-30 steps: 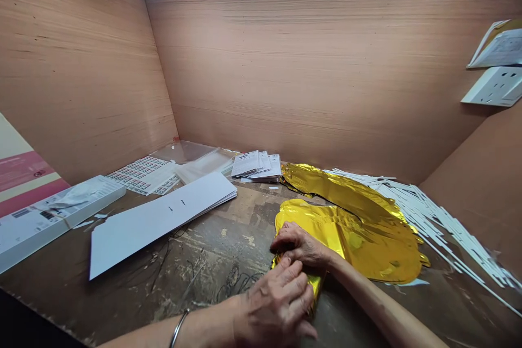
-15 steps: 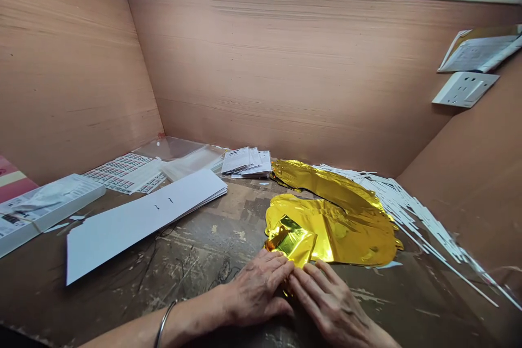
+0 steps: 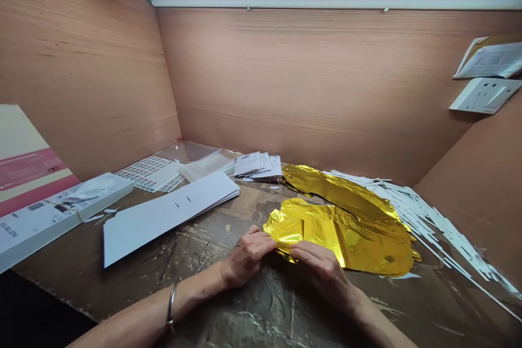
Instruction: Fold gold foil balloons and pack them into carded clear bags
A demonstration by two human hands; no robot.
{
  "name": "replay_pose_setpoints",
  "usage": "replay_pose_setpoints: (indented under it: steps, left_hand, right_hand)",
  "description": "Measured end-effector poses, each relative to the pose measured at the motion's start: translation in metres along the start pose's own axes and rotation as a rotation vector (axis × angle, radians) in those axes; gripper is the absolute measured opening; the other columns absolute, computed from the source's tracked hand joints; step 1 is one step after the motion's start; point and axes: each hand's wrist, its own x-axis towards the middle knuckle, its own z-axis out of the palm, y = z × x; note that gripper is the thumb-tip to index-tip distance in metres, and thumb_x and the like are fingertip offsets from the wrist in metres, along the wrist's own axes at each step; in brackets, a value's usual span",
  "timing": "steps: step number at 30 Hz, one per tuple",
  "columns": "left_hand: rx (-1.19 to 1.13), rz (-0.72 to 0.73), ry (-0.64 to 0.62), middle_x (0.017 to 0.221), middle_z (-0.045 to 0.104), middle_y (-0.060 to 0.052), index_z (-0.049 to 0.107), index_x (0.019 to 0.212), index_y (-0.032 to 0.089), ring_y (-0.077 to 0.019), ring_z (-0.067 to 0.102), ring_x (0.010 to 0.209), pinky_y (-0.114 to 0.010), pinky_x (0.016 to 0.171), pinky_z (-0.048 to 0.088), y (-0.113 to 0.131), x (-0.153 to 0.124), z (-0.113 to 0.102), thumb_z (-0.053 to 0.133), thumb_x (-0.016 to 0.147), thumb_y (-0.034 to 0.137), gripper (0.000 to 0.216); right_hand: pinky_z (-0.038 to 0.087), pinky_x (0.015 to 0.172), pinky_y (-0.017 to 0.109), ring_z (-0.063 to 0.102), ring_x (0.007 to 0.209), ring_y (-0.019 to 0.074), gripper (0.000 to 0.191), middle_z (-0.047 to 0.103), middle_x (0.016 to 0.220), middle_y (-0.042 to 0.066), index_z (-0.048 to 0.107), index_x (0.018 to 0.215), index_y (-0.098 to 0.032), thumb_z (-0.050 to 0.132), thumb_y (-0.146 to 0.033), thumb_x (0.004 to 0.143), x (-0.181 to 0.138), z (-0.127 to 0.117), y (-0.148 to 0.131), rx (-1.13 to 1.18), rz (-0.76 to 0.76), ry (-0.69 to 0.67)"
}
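Note:
A flat gold foil balloon [image 3: 326, 228] lies on top of a pile of more gold foil [image 3: 338, 190] on the worn wooden bench [image 3: 228, 304]. My left hand [image 3: 247, 255], with a bangle at the wrist, pinches the balloon's near left edge. My right hand [image 3: 322, 269] grips the near edge a little to the right, fingers curled over the foil. Both hands are closed on the same sheet.
A stack of long white cards [image 3: 167, 215] lies to the left, with a white box [image 3: 53, 215] beyond it. Sticker sheets [image 3: 149, 174], clear bags [image 3: 191, 155] and leaflets [image 3: 259, 166] sit at the back. White strips [image 3: 432, 217] fan out on the right. A socket [image 3: 483, 95] is on the right wall.
The small folded gold piece under my hands is gone from view. Both hands have moved up to the near edge of the flat balloon and taken hold of it.

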Motion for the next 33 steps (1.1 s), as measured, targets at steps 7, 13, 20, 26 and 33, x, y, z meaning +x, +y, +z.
replay_pose_setpoints:
  steps: [7,13,20,26,33]
  left_hand:
    - [0.019,0.087,-0.086,0.099,0.06,-0.009,0.048,0.107,0.014,-0.0159,0.052,0.093,-0.032,0.082,0.035,-0.015,-0.022,-0.023,0.032,0.081,0.006,0.032]
    - [-0.08,-0.051,-0.11,0.095,0.06,-0.006,0.049,0.108,0.016,-0.0151,0.051,0.091,-0.03,0.082,0.035,-0.022,-0.023,-0.022,0.036,0.081,0.009,0.03]
    - [-0.198,-0.245,-0.128,0.089,0.054,-0.003,0.049,0.113,0.017,-0.0159,0.047,0.085,-0.026,0.075,0.039,-0.029,-0.014,-0.025,0.062,0.07,0.031,0.047]
    - [-0.195,-0.336,-0.049,0.074,0.054,0.0,0.062,0.095,0.023,-0.0128,0.048,0.075,-0.022,0.068,0.037,-0.031,-0.011,-0.016,0.048,0.081,0.027,0.021]
    - [-0.202,-0.641,0.075,0.074,0.059,0.0,0.065,0.082,0.019,-0.0128,0.052,0.072,-0.022,0.067,0.037,-0.017,0.002,-0.01,0.05,0.076,0.02,0.016]
  right_hand:
    - [0.047,0.079,0.031,0.058,0.082,0.014,0.026,0.063,0.088,0.006,0.059,0.094,-0.021,0.038,-0.011,0.082,0.007,0.02,-0.006,0.181,0.133,-0.052]
    - [0.046,0.077,0.033,0.059,0.082,0.02,0.017,0.065,0.082,0.003,0.062,0.084,-0.021,0.045,-0.025,0.08,0.003,0.027,-0.003,0.347,0.571,0.015]
    - [0.042,0.067,0.029,0.055,0.074,0.0204,0.02,0.063,0.072,0.003,0.062,0.08,-0.016,0.049,-0.029,0.072,0.014,0.031,0.0,0.544,0.876,0.137]
    - [0.041,0.07,0.03,0.055,0.077,0.0209,0.021,0.064,0.077,0.004,0.062,0.082,-0.017,0.047,-0.03,0.073,0.012,0.032,-0.001,0.542,0.882,0.16]
    - [0.039,0.066,0.031,0.055,0.073,0.0217,0.023,0.062,0.075,0.007,0.06,0.079,-0.019,0.043,-0.035,0.078,0.013,0.035,0.004,0.072,0.867,0.034]
